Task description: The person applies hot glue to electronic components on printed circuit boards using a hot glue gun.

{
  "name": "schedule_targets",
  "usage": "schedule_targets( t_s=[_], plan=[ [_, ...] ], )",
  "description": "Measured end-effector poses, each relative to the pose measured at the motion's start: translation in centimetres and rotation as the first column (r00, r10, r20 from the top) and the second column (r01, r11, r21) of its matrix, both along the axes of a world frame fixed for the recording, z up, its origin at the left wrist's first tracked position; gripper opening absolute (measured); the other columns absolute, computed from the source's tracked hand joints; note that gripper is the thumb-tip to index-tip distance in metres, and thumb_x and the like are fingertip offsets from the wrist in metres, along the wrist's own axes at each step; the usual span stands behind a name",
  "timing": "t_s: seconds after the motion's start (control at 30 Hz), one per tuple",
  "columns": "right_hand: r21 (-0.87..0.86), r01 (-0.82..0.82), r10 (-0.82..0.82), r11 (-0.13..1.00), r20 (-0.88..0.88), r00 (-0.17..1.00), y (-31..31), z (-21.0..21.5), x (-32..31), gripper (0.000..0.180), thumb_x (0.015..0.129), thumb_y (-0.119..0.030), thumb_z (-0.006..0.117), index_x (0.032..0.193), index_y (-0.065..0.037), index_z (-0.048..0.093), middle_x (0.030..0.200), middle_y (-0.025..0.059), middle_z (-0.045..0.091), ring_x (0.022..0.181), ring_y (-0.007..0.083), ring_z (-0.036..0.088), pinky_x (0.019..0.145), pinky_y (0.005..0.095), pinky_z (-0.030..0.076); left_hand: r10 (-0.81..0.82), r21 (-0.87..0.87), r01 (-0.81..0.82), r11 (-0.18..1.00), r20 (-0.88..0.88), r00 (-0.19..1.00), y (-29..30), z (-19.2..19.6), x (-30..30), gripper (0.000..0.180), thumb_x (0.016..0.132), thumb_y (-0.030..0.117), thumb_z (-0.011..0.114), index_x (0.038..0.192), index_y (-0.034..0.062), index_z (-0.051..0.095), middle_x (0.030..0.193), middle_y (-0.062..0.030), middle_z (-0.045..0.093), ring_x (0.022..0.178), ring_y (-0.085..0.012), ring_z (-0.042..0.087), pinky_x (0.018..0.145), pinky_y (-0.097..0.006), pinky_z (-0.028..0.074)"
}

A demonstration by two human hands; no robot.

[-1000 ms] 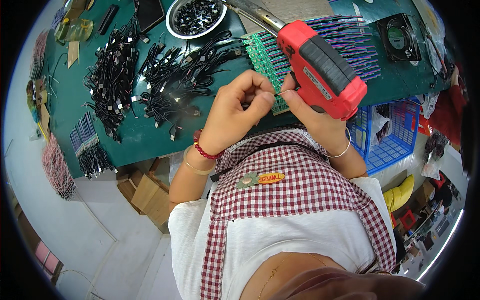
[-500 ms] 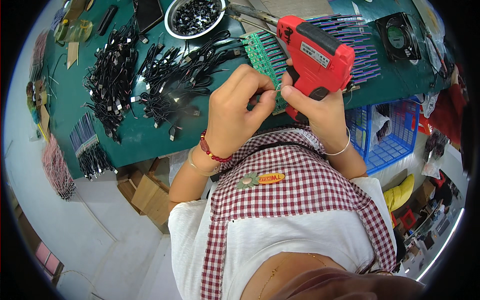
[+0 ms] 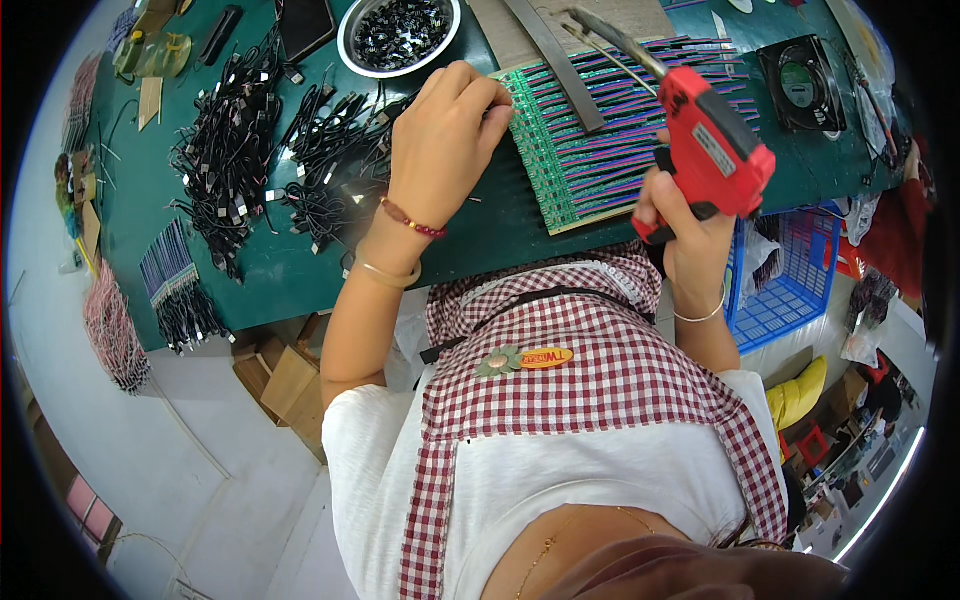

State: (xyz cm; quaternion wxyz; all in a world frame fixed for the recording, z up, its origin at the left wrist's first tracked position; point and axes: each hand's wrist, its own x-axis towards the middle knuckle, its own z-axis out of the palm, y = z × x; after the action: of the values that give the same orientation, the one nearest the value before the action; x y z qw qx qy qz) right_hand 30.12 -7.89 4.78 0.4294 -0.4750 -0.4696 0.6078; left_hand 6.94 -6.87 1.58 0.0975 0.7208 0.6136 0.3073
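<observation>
Right hand (image 3: pixel 690 235) — clenched around the grip of a red heat gun (image 3: pixel 715 145), nozzle aimed away from the body over a green strip board (image 3: pixel 570 160) with purple and blue wires. Left hand (image 3: pixel 445 125) — fingers curled, tips pressing the board's near-left edge. Beyond the left hand: metal bowl (image 3: pixel 400 35) of small black parts; outboard of it, black cable bundles (image 3: pixel 230 150) on the green surface (image 3: pixel 290 270).

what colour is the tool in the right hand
Red, with a black grip and a metal tip; the tool shows clearly in the head view, held in the right hand.
</observation>
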Motion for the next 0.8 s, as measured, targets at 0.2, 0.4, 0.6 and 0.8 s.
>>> schedule_targets(
  t_s=[0.2, 0.4, 0.6, 0.8],
  plan=[
    [-0.075, 0.055, -0.056, 0.996, -0.013, 0.998, -2.4, -2.4, 2.9, 0.016, 0.08, -0.005, 0.064, 0.093, 0.002, 0.056, 0.063, 0.0011, 0.054, 0.05, 0.0073, 0.049, 0.047, 0.0211, 0.038, 0.0, 0.022, 0.0, 1.0, -0.006, 1.0, 1.0, -1.1, 0.4, 0.009, 0.073, 0.009, 0.065, 0.077, 0.0053, 0.057, 0.082, -0.0034, 0.055, 0.074, -0.0208, 0.056, 0.059, -0.031, 0.046],
    [0.014, -0.082, 0.077, 0.997, 0.227, 0.971, -3.4, -4.5, 4.2, 0.03, 0.084, -0.006, 0.056, 0.11, 0.006, 0.049, 0.061, 0.0036, 0.051, 0.049, 0.0088, 0.046, 0.048, 0.0221, 0.038, 0.011, -0.011, -0.011, 1.0, -0.033, 0.999, 1.4, -1.2, 0.1, 0.008, 0.073, 0.01, 0.065, 0.075, 0.0065, 0.058, 0.081, -0.0034, 0.054, 0.075, -0.021, 0.056, 0.06, -0.032, 0.047],
    [0.133, -0.086, 0.05, 0.987, 0.258, 0.965, -3.1, -5.0, 3.5, 0.012, 0.081, -0.003, 0.06, 0.091, 0.003, 0.056, 0.063, 0.0036, 0.054, 0.051, 0.0087, 0.05, 0.048, 0.0226, 0.04, -0.007, -0.029, 0.006, 1.0, -0.047, 0.999, 1.5, -0.8, 0.2, 0.008, 0.074, 0.01, 0.064, 0.076, 0.0065, 0.057, 0.081, -0.0036, 0.054, 0.069, -0.0215, 0.055, 0.056, -0.033, 0.045],
    [0.153, -0.119, 0.07, 0.981, 0.289, 0.955, -2.7, -4.4, 2.8, 0.008, 0.081, -0.003, 0.062, 0.084, 0.0, 0.056, 0.063, 0.0025, 0.054, 0.051, 0.0083, 0.05, 0.047, 0.0221, 0.04, -0.007, -0.004, 0.007, 1.0, -0.037, 0.999, 1.5, -1.0, 0.3, 0.008, 0.074, 0.01, 0.064, 0.076, 0.0065, 0.057, 0.079, -0.004, 0.054, 0.069, -0.022, 0.055, 0.057, -0.033, 0.045]
  ],
)
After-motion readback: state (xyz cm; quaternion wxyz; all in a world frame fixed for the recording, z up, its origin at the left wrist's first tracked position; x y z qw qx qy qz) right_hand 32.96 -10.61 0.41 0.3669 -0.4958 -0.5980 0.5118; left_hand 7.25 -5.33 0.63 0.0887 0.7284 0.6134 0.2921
